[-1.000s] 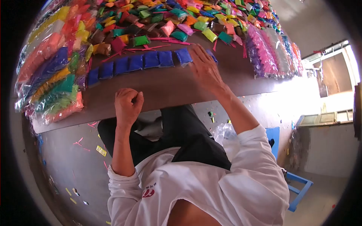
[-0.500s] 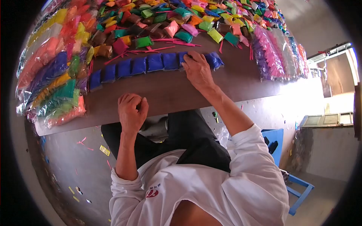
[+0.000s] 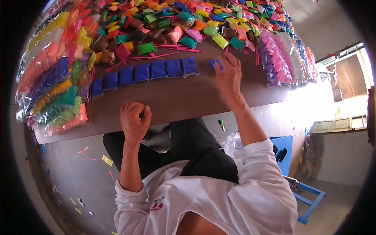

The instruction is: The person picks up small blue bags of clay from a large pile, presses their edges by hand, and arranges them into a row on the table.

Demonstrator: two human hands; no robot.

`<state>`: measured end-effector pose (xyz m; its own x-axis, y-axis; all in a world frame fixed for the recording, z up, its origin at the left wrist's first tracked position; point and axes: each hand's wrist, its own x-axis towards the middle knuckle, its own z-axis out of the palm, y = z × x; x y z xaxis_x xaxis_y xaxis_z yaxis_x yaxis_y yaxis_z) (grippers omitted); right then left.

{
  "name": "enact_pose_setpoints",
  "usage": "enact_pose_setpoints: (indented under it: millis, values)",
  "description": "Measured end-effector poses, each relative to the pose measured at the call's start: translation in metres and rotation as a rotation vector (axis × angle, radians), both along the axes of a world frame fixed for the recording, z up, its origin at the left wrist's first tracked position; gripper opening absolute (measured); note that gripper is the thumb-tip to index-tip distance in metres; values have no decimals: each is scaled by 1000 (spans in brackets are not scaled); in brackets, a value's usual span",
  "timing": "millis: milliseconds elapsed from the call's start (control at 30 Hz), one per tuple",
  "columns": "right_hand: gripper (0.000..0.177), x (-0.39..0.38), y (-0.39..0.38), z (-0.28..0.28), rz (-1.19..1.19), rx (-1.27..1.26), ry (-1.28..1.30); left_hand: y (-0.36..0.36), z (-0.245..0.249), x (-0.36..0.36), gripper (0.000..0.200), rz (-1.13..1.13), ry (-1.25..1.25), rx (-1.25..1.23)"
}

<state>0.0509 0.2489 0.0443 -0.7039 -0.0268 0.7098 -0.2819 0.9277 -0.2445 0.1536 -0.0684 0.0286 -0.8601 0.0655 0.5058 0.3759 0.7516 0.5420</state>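
A row of small blue packets (image 3: 149, 73) in clear film lies across the brown table, side by side. To the right of the row's end is my right hand (image 3: 228, 76), its fingers bent down over a separate blue packet (image 3: 215, 65) that shows partly between them. The rest of that packet is hidden under the hand. My left hand (image 3: 135, 118) is near the table's front edge, below the row, with its fingers curled into a loose fist and nothing showing in them.
Pink strips (image 3: 179, 48) lie behind the row. A heap of colourful packets (image 3: 196, 21) covers the table's back. Long clear bags of packets are stacked at the left (image 3: 51, 90) and right (image 3: 280, 58). A blue stool (image 3: 309, 203) stands on the floor at right.
My right hand has moved right, with a blue packet from the row's right end now apart from the others. My left hand has hardly moved and stays curled.
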Motion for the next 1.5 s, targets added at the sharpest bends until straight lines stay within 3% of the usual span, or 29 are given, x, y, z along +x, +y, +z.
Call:
enact_pose_setpoints:
  millis: [200,633,733,767,867,900,1000,1100,1367,1500]
  values:
    - [21,3,41,-16,-34,-103,-295,-1,-2,-1,15,7,-14,-48]
    - [21,-8,-4,-8,-38,-234,-384,-1,-5,-2,14,6,24,-42]
    - [26,-25,23,-16,46,-921,-450,1,-5,-1,16,17,4,-28]
    - [37,-30,34,-11,102,-1210,-493,1,-3,-1,16,14,10,-23]
    - [56,-34,78,-8,461,-1768,-596,-1,-4,-3,15,11,33,-55]
    - [74,-33,87,-7,537,-1791,-613,0,-5,-3,15,7,42,-68]
    - [84,-27,113,-10,796,-1955,-637,1,-3,-1,14,-2,14,-58]
    - [91,-25,131,-8,814,-1992,-565,0,-3,-1,15,-2,-19,-76]
    - [53,-28,173,-28,714,-1901,-338,2,-1,-3,14,4,-6,-94]
    - [53,-27,166,-33,725,-1831,-285,3,-1,-3,14,1,-26,-113]
